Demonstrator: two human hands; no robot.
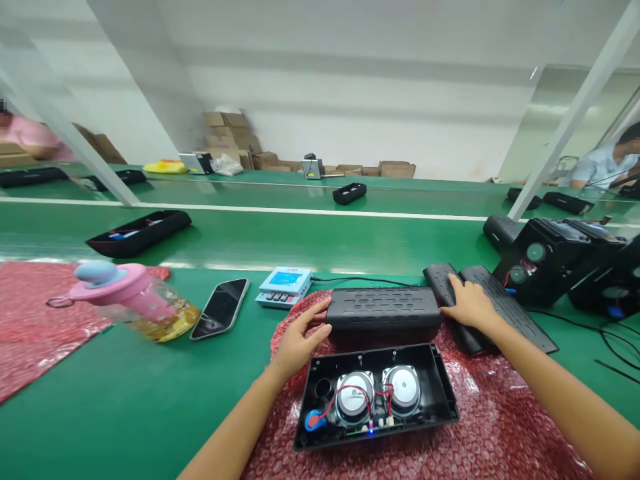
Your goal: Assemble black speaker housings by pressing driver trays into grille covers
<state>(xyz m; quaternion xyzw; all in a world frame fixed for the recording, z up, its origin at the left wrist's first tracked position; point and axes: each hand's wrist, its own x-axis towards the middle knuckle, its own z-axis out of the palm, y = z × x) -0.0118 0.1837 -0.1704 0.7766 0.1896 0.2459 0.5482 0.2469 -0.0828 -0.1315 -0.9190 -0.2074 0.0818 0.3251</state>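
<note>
A long black speaker cover with slotted perforations [383, 308] lies crosswise in front of me. My left hand [297, 339] is at its left end, thumb and fingers spread apart and touching the end. On the right, my right hand [469, 304] rests with spread fingers over black perforated covers [505, 300], its thumb close to the long cover's right end. Nearest me is an open black speaker housing [430, 393] with two round drivers, red wires, a blue round part [315, 420] and a lit blue LED on a small board. Red bubble wrap [480, 420] lies under it.
To the left are a phone [220, 309], a pink-lidded bottle [145, 303] lying tilted and more bubble wrap [35, 313]. A light-blue meter [284, 287] stands behind. Speaker housings [545, 260] and loose cables are at right. Beyond runs a green belt [280, 237] carrying housings; people sit farther off.
</note>
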